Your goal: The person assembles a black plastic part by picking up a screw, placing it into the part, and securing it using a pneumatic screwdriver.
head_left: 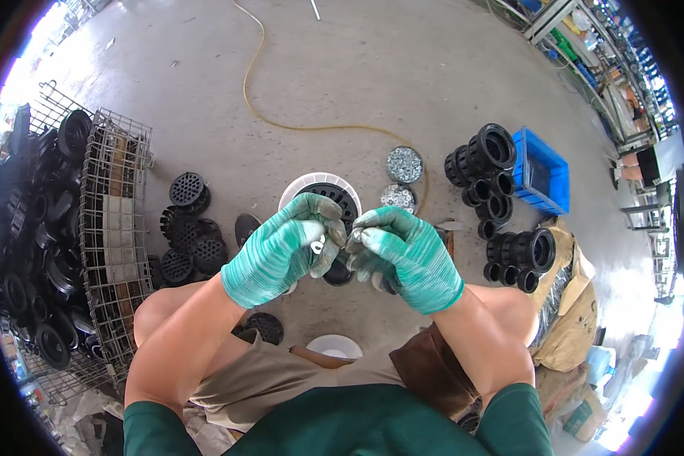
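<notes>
Both of my hands are gloved in green and white knit with greyish fingers, raised close together above a round black slotted grate (328, 191) on a white round stand (300, 182). My left hand (287, 245) is closed, with a small shiny metal piece (318, 245) showing between thumb and fingers; its exact kind is too small to tell. My right hand (404, 251) is closed in a pinch. A tiny pale bit shows at its thumb tip, too small to name. The hands partly cover the grate.
Round tins of small metal parts (404, 165) (397, 196) stand ahead. Black grates (182, 235) lie left, beside a wire cage (115, 228) of black parts. Black ringed fittings (494, 148) and a blue crate (543, 171) are right. A yellowish hose (289, 125) crosses the floor.
</notes>
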Motion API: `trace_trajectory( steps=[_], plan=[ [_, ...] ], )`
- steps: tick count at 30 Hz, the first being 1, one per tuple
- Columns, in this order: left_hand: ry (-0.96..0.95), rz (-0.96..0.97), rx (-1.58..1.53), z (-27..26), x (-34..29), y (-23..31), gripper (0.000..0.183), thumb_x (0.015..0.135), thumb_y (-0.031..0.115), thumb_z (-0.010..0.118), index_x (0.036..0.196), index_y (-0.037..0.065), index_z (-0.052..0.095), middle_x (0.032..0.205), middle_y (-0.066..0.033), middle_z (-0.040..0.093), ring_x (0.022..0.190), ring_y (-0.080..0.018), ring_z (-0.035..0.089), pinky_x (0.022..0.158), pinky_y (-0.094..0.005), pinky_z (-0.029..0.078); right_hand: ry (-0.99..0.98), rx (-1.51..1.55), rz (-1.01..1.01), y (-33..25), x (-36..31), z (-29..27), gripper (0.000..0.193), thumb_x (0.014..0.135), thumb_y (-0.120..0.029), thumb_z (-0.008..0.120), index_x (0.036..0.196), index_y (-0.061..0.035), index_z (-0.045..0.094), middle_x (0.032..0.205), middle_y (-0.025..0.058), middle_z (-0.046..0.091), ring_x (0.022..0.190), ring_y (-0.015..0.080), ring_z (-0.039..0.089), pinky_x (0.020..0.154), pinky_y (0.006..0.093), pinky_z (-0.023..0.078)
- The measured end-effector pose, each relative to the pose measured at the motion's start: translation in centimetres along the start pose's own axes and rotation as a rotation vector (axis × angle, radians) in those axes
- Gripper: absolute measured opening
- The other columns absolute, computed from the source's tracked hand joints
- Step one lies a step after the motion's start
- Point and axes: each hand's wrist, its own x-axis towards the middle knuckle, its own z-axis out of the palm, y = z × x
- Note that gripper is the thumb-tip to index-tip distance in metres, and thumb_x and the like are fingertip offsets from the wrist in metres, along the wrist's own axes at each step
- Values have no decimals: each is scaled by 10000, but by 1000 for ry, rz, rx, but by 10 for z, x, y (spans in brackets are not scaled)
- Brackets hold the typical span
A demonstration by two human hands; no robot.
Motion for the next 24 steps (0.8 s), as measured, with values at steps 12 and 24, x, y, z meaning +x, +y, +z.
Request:
trace_trajectory(
  steps=[12,24],
  plan=[
    [126,-25,656,16,-5,0,371,1004,227,632,1317,32,593,1031,-70,688,839,-104,620,756,-287,536,27,-174,-118,12,9,1,178,1007,-71,598,1172,-5,609,1012,89,696,827,141,691,711,266,565],
    [219,142,942,6,-4,-3,224,967,115,688,1136,-32,687,954,-80,731,871,-104,628,820,-288,534,4,-187,-141,26,20,4,205,1023,-143,588,1170,-13,529,992,100,651,790,169,675,694,300,568]
  ],
)
